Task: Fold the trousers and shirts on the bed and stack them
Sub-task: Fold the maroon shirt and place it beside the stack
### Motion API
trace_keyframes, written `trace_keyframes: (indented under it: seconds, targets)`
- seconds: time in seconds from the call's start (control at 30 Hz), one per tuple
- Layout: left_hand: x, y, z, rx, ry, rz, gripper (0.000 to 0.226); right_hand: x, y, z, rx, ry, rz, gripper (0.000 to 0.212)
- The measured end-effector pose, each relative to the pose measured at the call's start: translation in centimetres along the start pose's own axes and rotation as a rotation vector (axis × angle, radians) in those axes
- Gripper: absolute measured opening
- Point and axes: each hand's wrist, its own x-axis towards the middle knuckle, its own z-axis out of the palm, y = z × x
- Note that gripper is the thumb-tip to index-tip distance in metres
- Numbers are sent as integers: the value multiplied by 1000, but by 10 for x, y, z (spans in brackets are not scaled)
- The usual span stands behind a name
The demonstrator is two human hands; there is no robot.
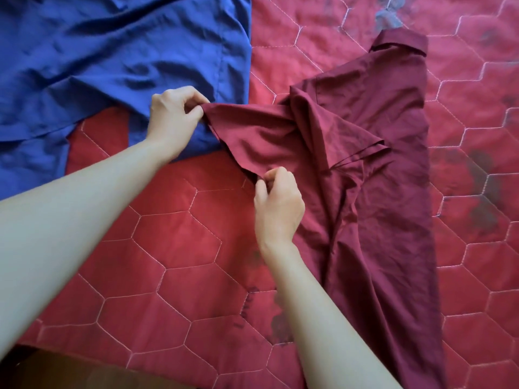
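Left hand (171, 113) and right hand (276, 203) fingers each pinch the dark maroon cotton shirt (365, 153) sleeve edge; crumpled blue fabric garment (112, 57) lies at 10 o'clock on the red quilted bed (179, 237).

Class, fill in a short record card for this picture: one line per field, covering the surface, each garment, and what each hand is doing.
surface: red quilted bedspread with hexagon stitching
garment being folded: maroon shirt, collar at the far end, partly folded lengthwise
left hand: pinches the far corner of the maroon shirt's sleeve end
right hand: pinches the near corner of the same sleeve end
other garment: blue garment, spread out and wrinkled, far left
overlap: the sleeve end lies over the blue garment's edge
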Motion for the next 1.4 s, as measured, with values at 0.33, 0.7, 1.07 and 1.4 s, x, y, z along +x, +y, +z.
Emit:
trace_keyframes:
  seconds: [0.33, 0.7, 1.07, 1.4]
  targets:
    - [-27, -14, 13, -442, 15, -528, 23, -52, 24, 15, -184, -143, 9, 12]
    - [-58, 44, 57, 378, -25, 451, 45, -17, 37, -3, -29, 105, -244, 39]
    - [-79, -11, 87, 740, -177, 309, 59, 22, 100, -52, -56, 263, -148, 34]
    - [-55, 84, 114, 723, -170, 998, 54, 110, 122, -97, -102, -28, -34, 62]
